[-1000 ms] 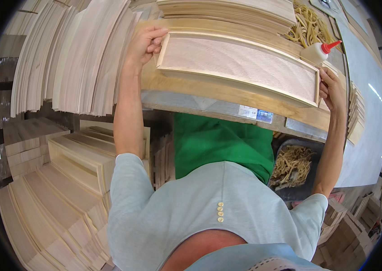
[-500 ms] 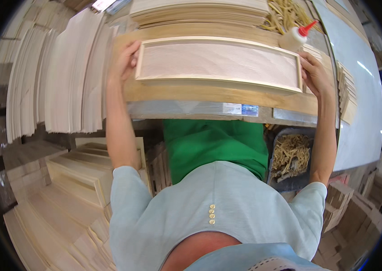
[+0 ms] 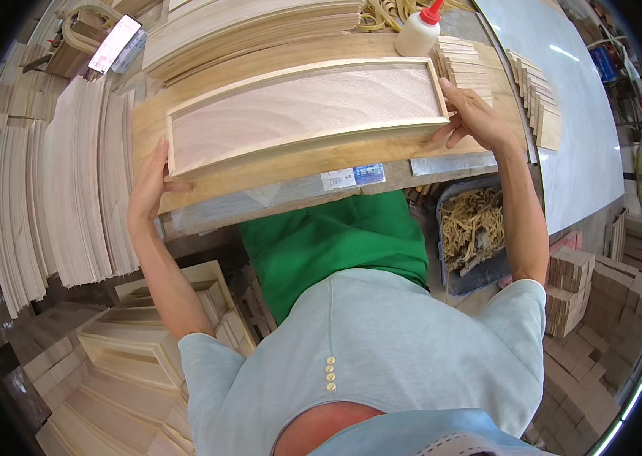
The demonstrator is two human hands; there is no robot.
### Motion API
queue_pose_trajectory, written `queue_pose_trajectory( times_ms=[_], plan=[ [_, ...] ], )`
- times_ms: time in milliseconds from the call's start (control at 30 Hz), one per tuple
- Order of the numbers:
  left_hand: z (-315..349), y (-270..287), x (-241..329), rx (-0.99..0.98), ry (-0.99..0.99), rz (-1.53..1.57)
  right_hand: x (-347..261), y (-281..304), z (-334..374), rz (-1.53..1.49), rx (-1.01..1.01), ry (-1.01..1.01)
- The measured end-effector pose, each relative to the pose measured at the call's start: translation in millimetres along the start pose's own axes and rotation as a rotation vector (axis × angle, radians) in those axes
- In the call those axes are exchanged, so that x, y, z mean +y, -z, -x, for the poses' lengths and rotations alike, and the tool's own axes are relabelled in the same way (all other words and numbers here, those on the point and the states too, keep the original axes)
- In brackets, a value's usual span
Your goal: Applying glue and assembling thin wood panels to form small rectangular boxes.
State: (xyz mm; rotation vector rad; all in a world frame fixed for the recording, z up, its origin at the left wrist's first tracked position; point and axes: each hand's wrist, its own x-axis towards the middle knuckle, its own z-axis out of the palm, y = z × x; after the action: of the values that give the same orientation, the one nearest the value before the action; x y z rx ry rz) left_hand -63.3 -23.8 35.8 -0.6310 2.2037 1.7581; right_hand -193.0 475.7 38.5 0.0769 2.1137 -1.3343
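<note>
A long, shallow wooden tray (image 3: 306,110) with thin pale rims and a pinkish panel floor lies slantwise before me, its right end farther off. My left hand (image 3: 151,182) is at its left end, fingers straight along the outer side and thumb stretched out below the near corner. At the opposite end my right hand (image 3: 477,118) grips the short side, with some fingers curling under the near corner. Just beyond that end stands a white glue bottle (image 3: 417,35) with a red nozzle. Beneath the tray is a wooden board (image 3: 321,157).
Thin wood sheets (image 3: 260,34) are stacked behind the tray, and more sheets (image 3: 85,182) stand at left. Small wood strips (image 3: 464,72) lie at right, near a pale blue-grey surface (image 3: 556,99). Below is a bin of shavings (image 3: 473,228). Finished-looking wooden boxes (image 3: 131,342) sit lower left.
My view has turned and shifted, so the tray appears slanted and lower at its left end. My left hand has slid toward the tray's near left corner, its thumb now outstretched.
</note>
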Motion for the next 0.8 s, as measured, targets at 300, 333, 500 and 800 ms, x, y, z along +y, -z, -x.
queue_pose_trajectory(
  times_ms=[300, 333, 500, 800],
  plan=[
    [0.2, 3.7, -28.4, -0.103, -0.487, 0.648, 11.3, -4.2, 11.6, -0.465, 0.096, 0.419],
    [-4.7, 1.1, -27.7, -0.103, -0.491, 0.649, 8.7, -2.0, 10.0, -0.464, 0.097, 0.422],
    [-2.5, -0.2, -13.7, -0.131, -0.559, 0.352, -0.8, 2.3, 0.1, -0.481, -0.185, 0.576],
    [13.8, -37.5, -18.7, -0.003, -0.391, 0.135, 14.7, -24.9, 9.4, -0.29, -0.086, 0.48]
  ],
)
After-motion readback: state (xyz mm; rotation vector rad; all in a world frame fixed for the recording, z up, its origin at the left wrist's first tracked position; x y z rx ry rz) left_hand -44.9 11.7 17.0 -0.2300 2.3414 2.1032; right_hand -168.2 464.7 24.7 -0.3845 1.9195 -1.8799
